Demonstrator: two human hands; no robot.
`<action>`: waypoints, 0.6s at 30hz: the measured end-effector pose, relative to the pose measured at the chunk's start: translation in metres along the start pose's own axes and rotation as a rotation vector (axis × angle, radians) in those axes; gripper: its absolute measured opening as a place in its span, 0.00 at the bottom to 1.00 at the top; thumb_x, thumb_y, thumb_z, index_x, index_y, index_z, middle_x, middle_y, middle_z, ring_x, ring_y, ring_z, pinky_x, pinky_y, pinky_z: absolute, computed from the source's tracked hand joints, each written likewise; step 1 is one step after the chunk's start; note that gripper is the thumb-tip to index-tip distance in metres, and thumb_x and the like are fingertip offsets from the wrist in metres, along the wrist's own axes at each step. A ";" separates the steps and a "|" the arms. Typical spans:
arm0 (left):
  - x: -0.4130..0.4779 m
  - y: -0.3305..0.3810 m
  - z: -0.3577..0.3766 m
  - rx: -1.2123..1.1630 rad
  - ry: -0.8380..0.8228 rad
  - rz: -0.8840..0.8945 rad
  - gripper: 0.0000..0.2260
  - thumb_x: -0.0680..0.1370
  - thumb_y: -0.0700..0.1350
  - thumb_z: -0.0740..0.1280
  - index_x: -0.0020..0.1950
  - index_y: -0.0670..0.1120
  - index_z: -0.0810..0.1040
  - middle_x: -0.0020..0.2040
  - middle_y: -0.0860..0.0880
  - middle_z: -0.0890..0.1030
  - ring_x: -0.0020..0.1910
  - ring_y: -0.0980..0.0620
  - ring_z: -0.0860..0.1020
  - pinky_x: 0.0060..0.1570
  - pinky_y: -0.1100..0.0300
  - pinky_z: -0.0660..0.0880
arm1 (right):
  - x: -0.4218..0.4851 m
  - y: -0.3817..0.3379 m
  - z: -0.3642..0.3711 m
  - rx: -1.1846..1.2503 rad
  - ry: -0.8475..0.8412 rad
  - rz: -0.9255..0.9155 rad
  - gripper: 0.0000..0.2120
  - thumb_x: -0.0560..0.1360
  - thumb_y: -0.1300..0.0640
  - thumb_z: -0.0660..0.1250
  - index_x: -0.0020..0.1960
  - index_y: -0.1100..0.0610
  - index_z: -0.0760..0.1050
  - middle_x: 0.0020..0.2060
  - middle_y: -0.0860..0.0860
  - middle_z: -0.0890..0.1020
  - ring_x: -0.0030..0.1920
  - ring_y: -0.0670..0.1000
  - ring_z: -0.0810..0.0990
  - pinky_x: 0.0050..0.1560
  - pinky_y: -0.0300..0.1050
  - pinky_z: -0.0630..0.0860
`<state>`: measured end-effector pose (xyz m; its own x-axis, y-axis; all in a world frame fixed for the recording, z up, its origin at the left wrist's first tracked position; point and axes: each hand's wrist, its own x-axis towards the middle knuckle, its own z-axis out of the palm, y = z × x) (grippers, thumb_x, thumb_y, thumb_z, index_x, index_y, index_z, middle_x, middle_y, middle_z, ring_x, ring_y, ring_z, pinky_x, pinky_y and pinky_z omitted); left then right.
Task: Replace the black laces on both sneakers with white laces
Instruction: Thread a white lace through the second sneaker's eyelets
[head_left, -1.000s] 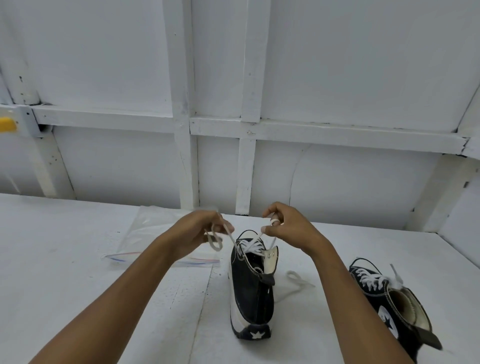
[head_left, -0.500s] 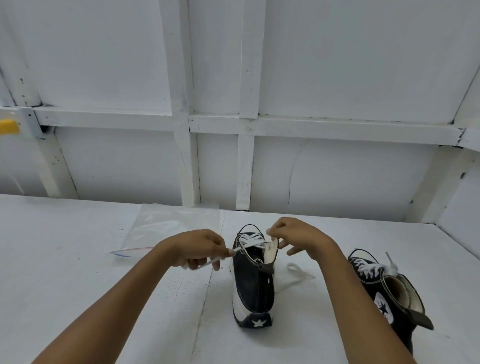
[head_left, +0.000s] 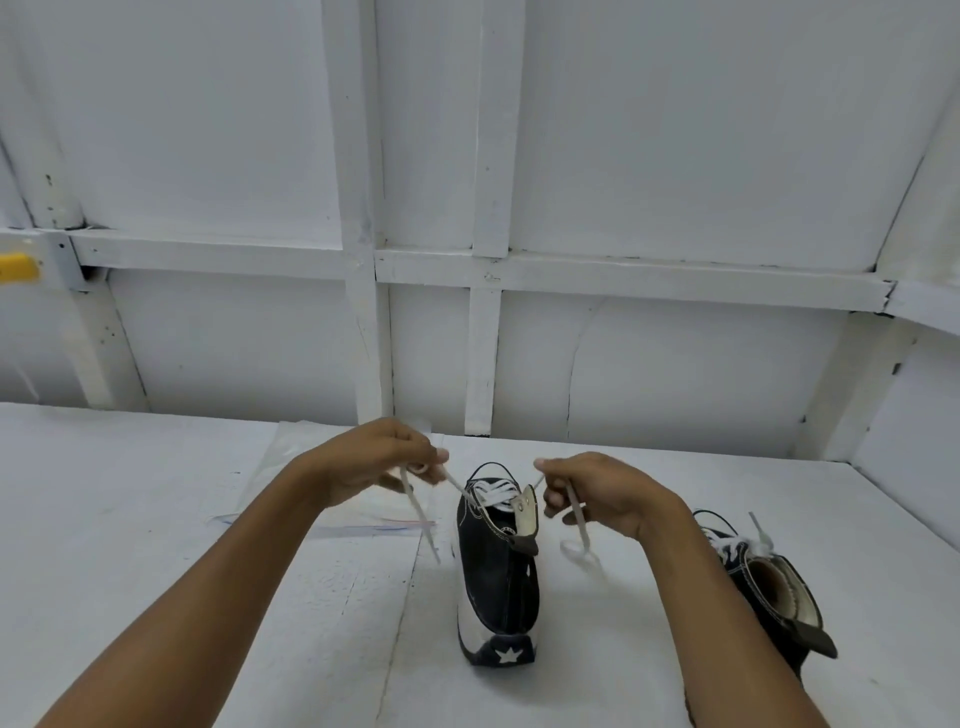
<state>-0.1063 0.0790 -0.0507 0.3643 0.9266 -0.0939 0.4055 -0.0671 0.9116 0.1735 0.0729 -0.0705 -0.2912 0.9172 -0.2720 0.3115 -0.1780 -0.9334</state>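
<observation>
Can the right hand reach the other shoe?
Probably yes. The other sneaker sits right beside that forearm, nothing between. But the right hand pinches the white lace and would need to drop it.

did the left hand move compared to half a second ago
Yes. Judged against the middle sneaker, the left hand has risen and drawn slightly left, away from its collar, pinching the white lace.

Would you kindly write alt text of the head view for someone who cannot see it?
The left hand and right hand each pinch an end of the white lace on a black sneaker standing on a white table. A second sneaker, also white-laced, stands to its right.
</observation>
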 end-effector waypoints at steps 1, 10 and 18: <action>0.002 0.007 -0.003 -0.054 0.039 0.031 0.12 0.79 0.45 0.68 0.49 0.35 0.83 0.50 0.44 0.86 0.54 0.48 0.82 0.57 0.49 0.76 | -0.001 -0.010 -0.003 0.037 0.050 -0.056 0.16 0.78 0.51 0.67 0.34 0.55 0.71 0.32 0.51 0.78 0.39 0.51 0.80 0.45 0.46 0.73; 0.017 0.086 -0.005 -0.295 0.284 0.229 0.14 0.77 0.46 0.71 0.51 0.35 0.80 0.47 0.42 0.85 0.47 0.45 0.85 0.48 0.49 0.81 | -0.015 -0.110 -0.016 0.468 0.231 -0.400 0.11 0.78 0.53 0.67 0.39 0.56 0.75 0.38 0.53 0.84 0.41 0.52 0.83 0.45 0.50 0.77; 0.016 0.126 -0.022 0.307 0.436 0.300 0.15 0.78 0.51 0.70 0.40 0.41 0.82 0.36 0.48 0.85 0.30 0.52 0.83 0.28 0.62 0.74 | -0.016 -0.148 -0.024 0.520 0.296 -0.524 0.12 0.78 0.52 0.67 0.38 0.55 0.73 0.33 0.51 0.82 0.35 0.51 0.82 0.39 0.47 0.78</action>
<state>-0.0678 0.0940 0.0719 0.1497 0.9125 0.3807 0.5851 -0.3922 0.7098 0.1534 0.0929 0.0777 -0.0076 0.9712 0.2380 -0.2832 0.2261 -0.9320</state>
